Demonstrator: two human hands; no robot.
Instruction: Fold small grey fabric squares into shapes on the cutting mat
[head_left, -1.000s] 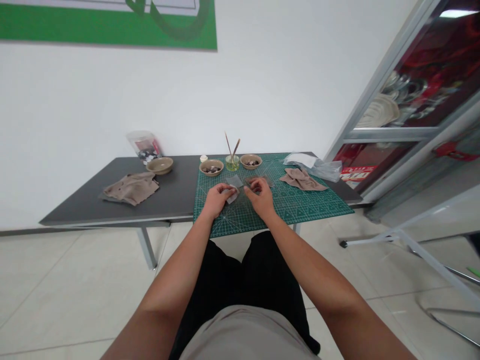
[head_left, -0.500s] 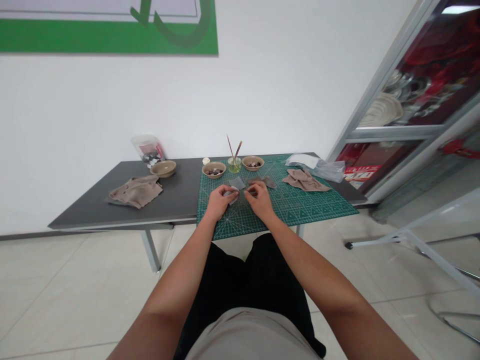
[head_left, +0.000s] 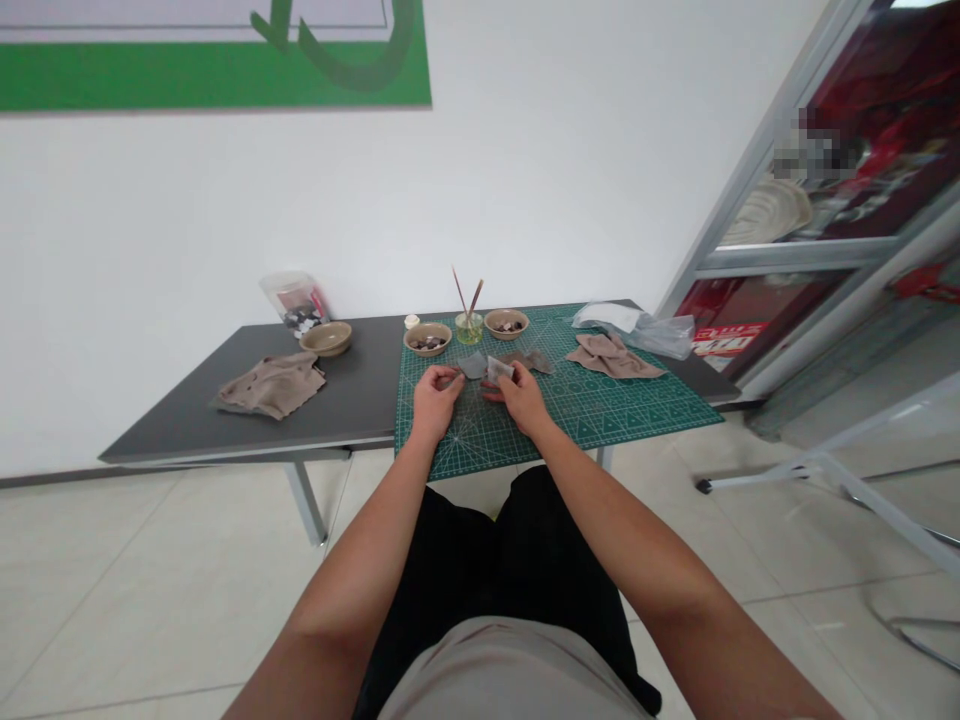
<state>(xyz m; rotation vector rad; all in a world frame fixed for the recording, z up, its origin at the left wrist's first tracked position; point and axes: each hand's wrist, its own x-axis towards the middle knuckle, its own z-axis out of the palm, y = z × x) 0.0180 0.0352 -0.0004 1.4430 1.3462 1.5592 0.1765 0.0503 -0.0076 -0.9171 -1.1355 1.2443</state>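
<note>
My right hand [head_left: 523, 398] grips a small translucent sheet, perhaps a little plastic bag [head_left: 499, 370], which stands up from its fingers above the green cutting mat [head_left: 570, 420]. To its left, my left hand [head_left: 436, 400] is closed with its fingertips together; what they pinch, if anything, is too small to make out. A grey flat piece [head_left: 472, 365] lies on the mat just beyond my left fingertips. Partly behind my right hand rests a brown-grey piece of fabric [head_left: 538, 361].
Two bowls, a left one [head_left: 427, 339] and a right one [head_left: 506, 324], hold small dark pieces. Between them stands a glass jar [head_left: 469, 329] with brushes. Brown cloths [head_left: 274, 385] [head_left: 611, 356], another bowl [head_left: 326, 339], a clear tub [head_left: 298, 303] and a plastic bag [head_left: 660, 333] lie about the table.
The translucent sheet was at my left hand and is now in my right hand. My hands have drawn slightly apart.
</note>
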